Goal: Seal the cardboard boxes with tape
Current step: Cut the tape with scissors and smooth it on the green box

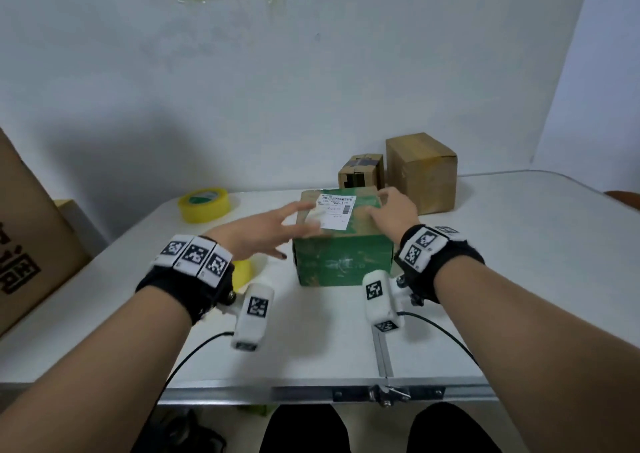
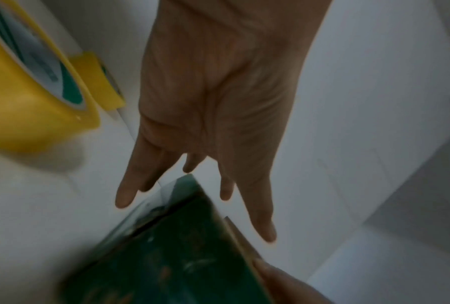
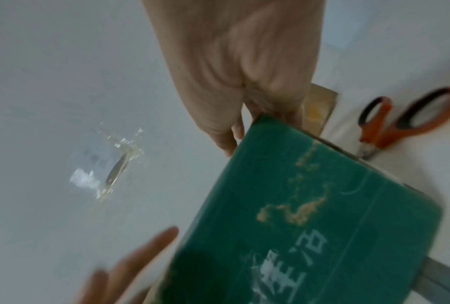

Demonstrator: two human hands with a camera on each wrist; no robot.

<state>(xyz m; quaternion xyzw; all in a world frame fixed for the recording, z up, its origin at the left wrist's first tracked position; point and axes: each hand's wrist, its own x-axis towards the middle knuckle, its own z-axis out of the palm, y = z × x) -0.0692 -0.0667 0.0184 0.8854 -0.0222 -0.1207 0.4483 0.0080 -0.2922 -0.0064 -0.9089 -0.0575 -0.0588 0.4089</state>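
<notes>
A green cardboard box (image 1: 343, 262) with a white shipping label (image 1: 334, 213) on top stands in the middle of the white table (image 1: 519, 279). My right hand (image 1: 384, 207) lies on the box's top right, its fingers hooked over the far corner, as the right wrist view shows on the green box (image 3: 309, 226). My left hand (image 1: 287, 220) hovers at the top left edge with fingers straight and spread, holding nothing. A yellow tape roll (image 1: 204, 205) lies at the back left, also in the left wrist view as the tape roll (image 2: 24, 102).
Two brown boxes, one tall (image 1: 420, 172) and one small (image 1: 362, 172), stand behind the green box. A large carton (image 1: 31, 245) leans at the left. Orange-handled scissors (image 3: 400, 123) lie to the right. A small yellow piece (image 1: 242, 272) sits under my left wrist.
</notes>
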